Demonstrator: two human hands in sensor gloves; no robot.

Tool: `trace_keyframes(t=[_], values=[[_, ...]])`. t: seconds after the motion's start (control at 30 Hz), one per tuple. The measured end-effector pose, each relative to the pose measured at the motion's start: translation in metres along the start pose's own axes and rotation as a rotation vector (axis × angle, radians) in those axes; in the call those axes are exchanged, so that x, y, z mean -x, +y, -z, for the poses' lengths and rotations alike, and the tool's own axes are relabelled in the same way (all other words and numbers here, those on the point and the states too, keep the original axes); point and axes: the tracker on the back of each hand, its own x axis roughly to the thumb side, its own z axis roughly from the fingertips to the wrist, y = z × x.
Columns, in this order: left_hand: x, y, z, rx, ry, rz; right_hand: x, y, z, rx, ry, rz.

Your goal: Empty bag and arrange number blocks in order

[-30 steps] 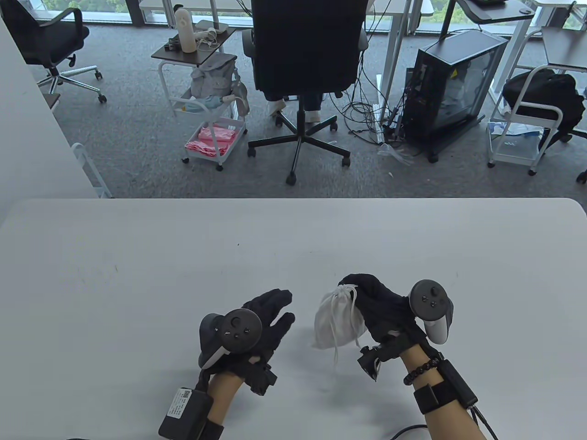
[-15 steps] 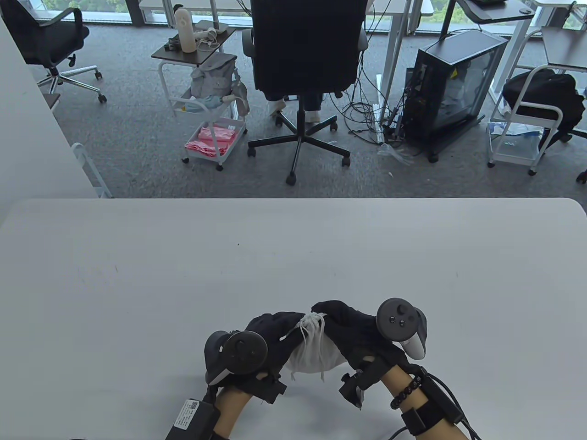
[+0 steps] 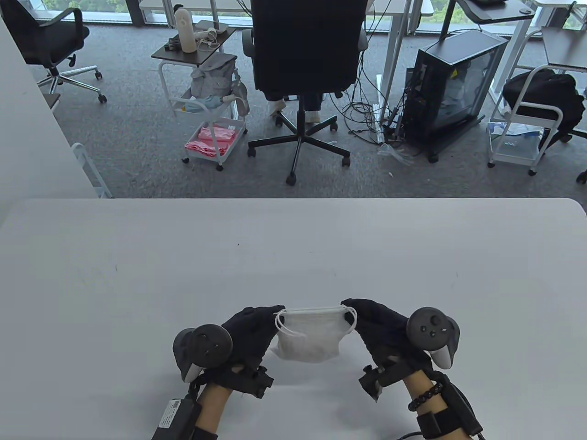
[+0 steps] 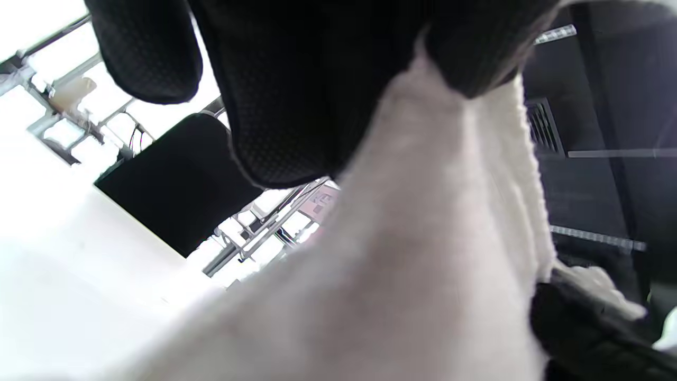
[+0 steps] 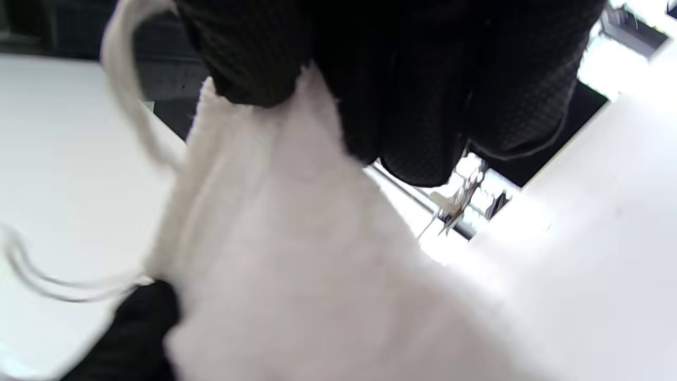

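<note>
Bag (image 3: 311, 337): white drawstring cloth pouch, held above the near middle of the table (image 3: 137, 275), between the two hands; whether its lower edge touches the tabletop cannot be told.
Bag, long axis: the stretched mouth edge runs left to right across the table view, roughly level; the body hangs from it toward the near edge.
Bag, pointing: mouth faces the far side of the table in the table view, closed bottom toward the person; contents not visible.
Drawstring (image 3: 285, 326): white cord loops at both top corners, one by each hand; in the right wrist view a blurred loop (image 5: 127, 100) hangs free at the left.
Left hand (image 3: 245, 330): in a black glove, pinches the left corner of the bag's mouth. In the left wrist view, fingertips (image 4: 476, 58) close on the white cloth (image 4: 423, 238) at the top edge.
Right hand (image 3: 380, 323): in a black glove, pinches the right corner of the mouth. In the right wrist view, fingertips (image 5: 254, 63) clamp the cloth (image 5: 296, 254) at its upper edge.
Hands, relation: apart at the width of the bag, the mouth edge pulled taut between them.
Trackers: one on the back of each hand, left (image 3: 206, 341), right (image 3: 431, 325).
Background: black office chair (image 3: 305, 50) on grey carpet beyond the far table edge; white trolley (image 3: 208, 110) to its left; black computer case (image 3: 451, 87) to its right.
</note>
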Motion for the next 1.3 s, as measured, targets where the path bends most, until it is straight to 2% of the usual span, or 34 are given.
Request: trace_keyframes(t=[0.03, 0.2, 0.27, 0.37, 0.43, 0.53, 0.63, 0.8, 0.9, 1.0, 1.13, 1.17, 1.23, 1.3], values=[[0.000, -0.001, 0.002, 0.005, -0.003, -0.003, -0.001, 0.000, 0.001, 0.006, -0.012, -0.020], [0.012, -0.006, 0.002, 0.086, 0.055, -0.164, 0.003, -0.005, 0.002, -0.113, -0.009, -0.055], [0.013, -0.007, 0.002, 0.087, 0.058, -0.165, 0.002, -0.006, 0.002, -0.118, 0.002, -0.076], [0.012, -0.009, 0.002, 0.119, 0.051, -0.149, -0.002, -0.009, 0.000, -0.050, 0.001, -0.126], [0.011, -0.012, 0.003, 0.161, 0.038, -0.147, -0.006, -0.010, 0.000, -0.052, -0.013, -0.130], [0.007, -0.016, 0.004, 0.189, 0.013, -0.123, -0.013, 0.000, -0.001, -0.158, -0.014, -0.092], [0.003, -0.020, 0.005, 0.227, -0.009, -0.134, -0.023, 0.015, -0.001, -0.270, -0.041, -0.155], [-0.001, -0.026, 0.005, 0.276, -0.038, -0.137, -0.037, 0.029, -0.004, -0.292, -0.051, -0.277], [-0.002, -0.028, 0.005, 0.284, -0.050, -0.124, -0.035, 0.031, -0.003, -0.312, -0.012, -0.221], [-0.002, -0.029, 0.006, 0.298, -0.044, -0.135, -0.027, 0.035, -0.002, -0.339, 0.050, -0.090], [0.015, -0.028, 0.008, 0.300, 0.039, -0.099, -0.015, 0.032, -0.002, -0.251, 0.157, 0.052], [0.022, -0.026, 0.007, 0.302, 0.125, -0.099, -0.011, 0.028, -0.003, -0.199, 0.204, 0.108], [0.033, -0.022, 0.006, 0.271, 0.219, -0.050, -0.002, 0.022, -0.004, -0.120, 0.272, 0.200], [0.044, -0.018, 0.008, 0.340, 0.368, 0.029, 0.005, 0.015, -0.005, -0.054, 0.324, 0.270]])
